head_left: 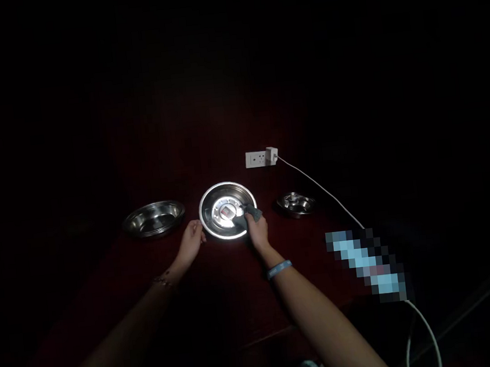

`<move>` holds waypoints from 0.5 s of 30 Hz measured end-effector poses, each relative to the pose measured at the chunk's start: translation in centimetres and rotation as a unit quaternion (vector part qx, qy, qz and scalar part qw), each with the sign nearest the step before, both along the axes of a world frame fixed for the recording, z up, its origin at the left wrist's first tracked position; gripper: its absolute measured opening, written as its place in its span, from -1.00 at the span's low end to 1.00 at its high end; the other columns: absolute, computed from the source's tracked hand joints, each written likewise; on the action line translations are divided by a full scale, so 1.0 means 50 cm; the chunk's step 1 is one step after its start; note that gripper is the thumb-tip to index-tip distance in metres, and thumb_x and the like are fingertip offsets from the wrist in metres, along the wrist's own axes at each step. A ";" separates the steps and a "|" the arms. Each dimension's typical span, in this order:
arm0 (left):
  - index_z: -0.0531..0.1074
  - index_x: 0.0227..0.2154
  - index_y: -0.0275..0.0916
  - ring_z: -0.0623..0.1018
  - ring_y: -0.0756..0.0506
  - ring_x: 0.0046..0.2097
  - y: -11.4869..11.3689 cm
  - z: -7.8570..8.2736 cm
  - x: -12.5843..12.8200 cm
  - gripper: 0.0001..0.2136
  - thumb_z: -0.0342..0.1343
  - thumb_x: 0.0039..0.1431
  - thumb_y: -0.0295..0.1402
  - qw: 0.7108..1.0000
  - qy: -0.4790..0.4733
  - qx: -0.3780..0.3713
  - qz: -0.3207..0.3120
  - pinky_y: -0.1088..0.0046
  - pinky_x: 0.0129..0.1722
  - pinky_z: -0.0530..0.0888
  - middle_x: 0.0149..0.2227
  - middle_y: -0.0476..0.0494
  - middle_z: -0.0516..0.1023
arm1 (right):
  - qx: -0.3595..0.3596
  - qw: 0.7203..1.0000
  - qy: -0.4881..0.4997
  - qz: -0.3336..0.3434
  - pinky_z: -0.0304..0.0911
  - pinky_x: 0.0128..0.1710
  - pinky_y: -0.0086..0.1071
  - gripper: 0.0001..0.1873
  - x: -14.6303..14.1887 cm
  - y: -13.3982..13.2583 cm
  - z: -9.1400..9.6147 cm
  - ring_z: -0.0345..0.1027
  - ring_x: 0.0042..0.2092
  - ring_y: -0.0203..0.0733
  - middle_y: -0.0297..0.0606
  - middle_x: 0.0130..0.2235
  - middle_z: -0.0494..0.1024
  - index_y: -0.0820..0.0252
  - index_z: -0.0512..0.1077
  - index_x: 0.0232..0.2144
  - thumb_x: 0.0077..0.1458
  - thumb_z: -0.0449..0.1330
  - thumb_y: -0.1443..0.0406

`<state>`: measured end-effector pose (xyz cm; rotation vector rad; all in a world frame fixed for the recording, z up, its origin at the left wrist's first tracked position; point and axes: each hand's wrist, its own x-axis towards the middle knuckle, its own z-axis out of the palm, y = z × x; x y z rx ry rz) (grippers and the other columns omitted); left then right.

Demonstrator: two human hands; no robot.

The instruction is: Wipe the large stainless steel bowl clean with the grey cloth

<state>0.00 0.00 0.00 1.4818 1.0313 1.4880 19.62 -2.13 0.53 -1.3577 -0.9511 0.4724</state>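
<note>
A round, shiny metal basin (215,229) is tilted toward me over the dark red table, with a small label at its centre. My left hand (192,240) is closed on the basin's left rim. At the lower right of the rim, my right hand (257,230) grips a dark grey cloth (254,212) against the basin. A wider metal basin (154,219) stands to the left, apart from my hand. To the right sits a smaller metal bowl (297,205), which neither hand touches.
Behind the basins, a white wall socket (256,159) holds a white plug adapter (272,154). Its white cable (333,196) runs down the right side to a blurred, bright bluish object (367,264). The table's front edge (270,337) shows faintly. The surroundings are very dark.
</note>
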 end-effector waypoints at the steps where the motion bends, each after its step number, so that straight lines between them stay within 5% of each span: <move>1: 0.29 -0.47 -0.22 0.29 0.05 -0.64 0.000 0.000 0.000 -0.78 0.01 0.19 -0.20 1.000 0.001 -0.001 0.002 0.53 -0.56 0.25 -0.70 0.14 0.27 | 0.001 1.000 0.000 -0.001 0.33 -0.18 -0.36 -0.79 0.000 0.001 -0.001 0.50 -0.16 -0.10 -0.19 -0.24 0.64 0.18 0.52 -0.33 0.02 0.16 0.22; 15: 0.28 -0.44 -0.21 0.26 0.05 -0.66 -0.005 0.004 0.001 -0.83 0.00 0.20 -0.24 1.000 0.012 -0.002 0.000 0.55 -0.58 0.20 -0.72 0.17 0.23 | 0.000 1.000 -0.003 0.008 0.33 -0.16 -0.31 -0.74 0.003 0.000 -0.001 0.50 -0.16 -0.05 -0.14 -0.23 0.63 0.20 0.53 -0.31 0.01 0.15 0.19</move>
